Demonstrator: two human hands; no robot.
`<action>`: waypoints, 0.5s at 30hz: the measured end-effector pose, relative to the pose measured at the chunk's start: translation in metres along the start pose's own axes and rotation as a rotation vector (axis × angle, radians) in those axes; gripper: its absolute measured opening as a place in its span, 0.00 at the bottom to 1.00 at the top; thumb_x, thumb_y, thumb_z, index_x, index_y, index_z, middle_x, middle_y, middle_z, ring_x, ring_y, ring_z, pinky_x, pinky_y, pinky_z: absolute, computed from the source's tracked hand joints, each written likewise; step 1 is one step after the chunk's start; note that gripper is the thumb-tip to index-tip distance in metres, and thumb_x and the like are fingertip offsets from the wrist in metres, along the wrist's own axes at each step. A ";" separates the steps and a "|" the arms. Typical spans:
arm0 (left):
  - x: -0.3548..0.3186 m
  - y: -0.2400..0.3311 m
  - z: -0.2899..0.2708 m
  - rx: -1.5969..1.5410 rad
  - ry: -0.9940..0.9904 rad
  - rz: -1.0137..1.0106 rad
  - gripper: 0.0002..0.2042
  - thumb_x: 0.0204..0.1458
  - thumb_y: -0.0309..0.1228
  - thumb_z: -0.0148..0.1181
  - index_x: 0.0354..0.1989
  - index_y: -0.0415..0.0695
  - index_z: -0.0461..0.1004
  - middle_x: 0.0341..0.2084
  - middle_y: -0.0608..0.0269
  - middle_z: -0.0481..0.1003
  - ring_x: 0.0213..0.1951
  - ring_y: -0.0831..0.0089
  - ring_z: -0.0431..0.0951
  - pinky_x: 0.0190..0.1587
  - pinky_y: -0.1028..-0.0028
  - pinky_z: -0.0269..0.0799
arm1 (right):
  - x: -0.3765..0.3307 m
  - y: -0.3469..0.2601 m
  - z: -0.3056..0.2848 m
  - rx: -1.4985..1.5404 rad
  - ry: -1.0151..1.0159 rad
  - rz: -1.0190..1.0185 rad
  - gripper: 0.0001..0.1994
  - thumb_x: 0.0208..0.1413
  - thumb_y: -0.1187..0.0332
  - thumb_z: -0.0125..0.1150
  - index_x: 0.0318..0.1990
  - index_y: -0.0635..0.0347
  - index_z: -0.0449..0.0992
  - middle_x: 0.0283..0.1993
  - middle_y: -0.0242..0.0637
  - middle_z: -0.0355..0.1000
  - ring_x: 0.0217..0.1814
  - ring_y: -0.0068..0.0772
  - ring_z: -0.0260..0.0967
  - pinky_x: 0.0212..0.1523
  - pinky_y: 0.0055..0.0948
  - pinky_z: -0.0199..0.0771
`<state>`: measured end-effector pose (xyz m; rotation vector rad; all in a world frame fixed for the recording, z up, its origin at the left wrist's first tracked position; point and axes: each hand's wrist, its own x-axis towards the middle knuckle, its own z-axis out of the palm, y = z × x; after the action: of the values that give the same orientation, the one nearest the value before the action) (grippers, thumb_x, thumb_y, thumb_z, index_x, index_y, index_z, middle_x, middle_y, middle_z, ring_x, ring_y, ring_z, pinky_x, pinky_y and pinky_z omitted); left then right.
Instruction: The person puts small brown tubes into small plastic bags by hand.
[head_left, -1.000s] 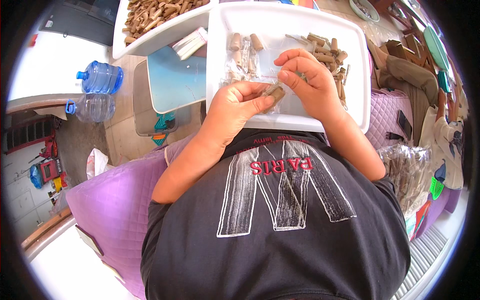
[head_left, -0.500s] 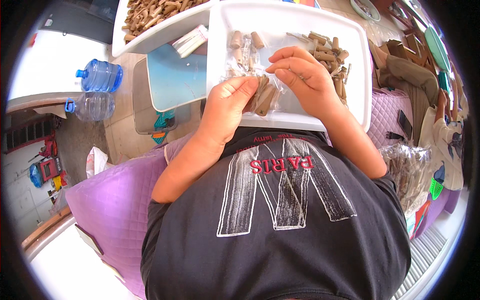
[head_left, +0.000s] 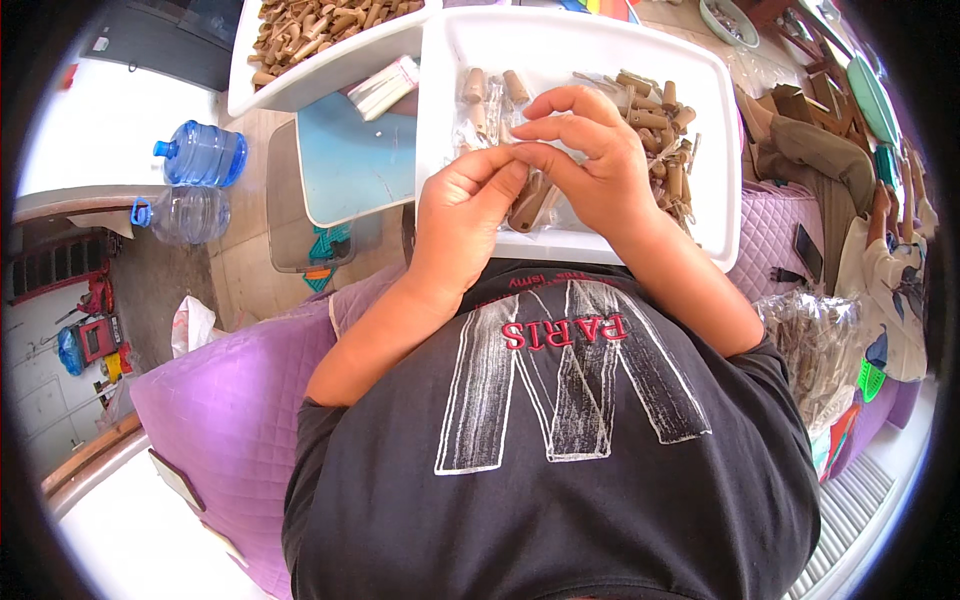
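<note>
**Both hands pinch a clear packet over the white tray**

Pinched between thumb and fingertips, the clear plastic packet (head_left: 528, 200) of brown wooden pegs is grasped by both hands at its top edge. The left hand (head_left: 462, 215) holds the left side; the right hand (head_left: 590, 165) holds the right side, fingers curled above it. The packet hangs just above the near part of the white tray (head_left: 725, 215), which rests against the person's lap. Loose wooden pegs (head_left: 655, 110) lie in the tray's far right part, and more packed pegs (head_left: 485, 90) lie at its far left. A second white tray (head_left: 300, 90) of brown pieces stands to the left. Two blue water bottles (head_left: 195, 180) lie on the floor further left.
</note>
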<state>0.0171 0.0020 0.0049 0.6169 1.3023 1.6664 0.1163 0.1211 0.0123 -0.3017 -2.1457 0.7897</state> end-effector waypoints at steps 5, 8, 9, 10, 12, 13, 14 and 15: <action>0.000 0.000 0.001 0.178 0.028 0.051 0.10 0.53 0.29 0.54 0.39 0.36 0.74 0.26 0.70 0.73 0.29 0.87 0.68 0.30 0.86 0.63 | -0.004 0.001 0.007 -0.085 -0.005 0.052 0.03 0.42 0.73 0.61 0.26 0.58 0.74 0.30 0.36 0.70 0.36 0.37 0.67 0.38 0.29 0.66; 0.000 0.005 0.003 0.295 -0.006 0.081 0.10 0.53 0.28 0.55 0.40 0.37 0.74 0.27 0.72 0.73 0.27 0.87 0.65 0.31 0.86 0.61 | -0.007 0.009 0.011 0.078 0.167 0.192 0.02 0.49 0.75 0.57 0.30 0.64 0.73 0.32 0.33 0.70 0.37 0.27 0.67 0.39 0.27 0.67; 0.000 0.005 0.003 0.305 0.020 0.117 0.09 0.53 0.28 0.55 0.40 0.37 0.74 0.28 0.71 0.73 0.28 0.87 0.66 0.32 0.86 0.62 | -0.004 0.013 0.007 0.261 0.266 0.368 0.04 0.52 0.74 0.54 0.30 0.64 0.73 0.33 0.33 0.70 0.37 0.26 0.66 0.38 0.26 0.67; 0.000 0.005 0.003 0.314 0.045 0.154 0.09 0.53 0.27 0.54 0.39 0.36 0.75 0.29 0.69 0.74 0.29 0.87 0.67 0.33 0.86 0.63 | 0.000 0.018 0.001 0.445 0.364 0.543 0.05 0.55 0.72 0.51 0.31 0.64 0.72 0.34 0.32 0.69 0.36 0.25 0.66 0.38 0.26 0.67; 0.003 0.001 -0.002 0.228 0.084 0.176 0.09 0.53 0.27 0.54 0.39 0.36 0.74 0.29 0.68 0.75 0.30 0.86 0.69 0.34 0.86 0.65 | 0.006 0.026 -0.004 0.785 0.538 0.647 0.08 0.58 0.70 0.47 0.34 0.63 0.71 0.33 0.32 0.68 0.32 0.23 0.63 0.36 0.23 0.65; 0.005 0.000 -0.003 0.143 0.121 0.197 0.09 0.53 0.27 0.54 0.38 0.36 0.74 0.29 0.66 0.75 0.30 0.85 0.71 0.35 0.85 0.67 | 0.005 0.028 -0.009 0.897 0.540 0.702 0.07 0.58 0.70 0.47 0.34 0.62 0.72 0.29 0.31 0.67 0.28 0.20 0.62 0.30 0.20 0.63; 0.005 0.001 -0.005 0.142 0.122 0.197 0.09 0.53 0.27 0.54 0.38 0.36 0.74 0.29 0.66 0.75 0.30 0.85 0.71 0.35 0.85 0.67 | 0.003 0.029 -0.014 1.010 0.539 0.757 0.07 0.58 0.71 0.47 0.35 0.61 0.72 0.25 0.30 0.66 0.24 0.18 0.60 0.25 0.17 0.61; 0.005 0.004 -0.006 0.085 0.136 0.161 0.08 0.53 0.27 0.54 0.38 0.36 0.74 0.30 0.66 0.75 0.31 0.83 0.72 0.36 0.84 0.68 | -0.004 0.029 -0.019 1.071 0.421 0.777 0.07 0.58 0.71 0.47 0.38 0.61 0.72 0.22 0.26 0.62 0.20 0.13 0.53 0.21 0.14 0.55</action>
<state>0.0087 0.0036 0.0059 0.6843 1.4586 1.8178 0.1321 0.1503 0.0009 -0.6432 -0.9451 1.9578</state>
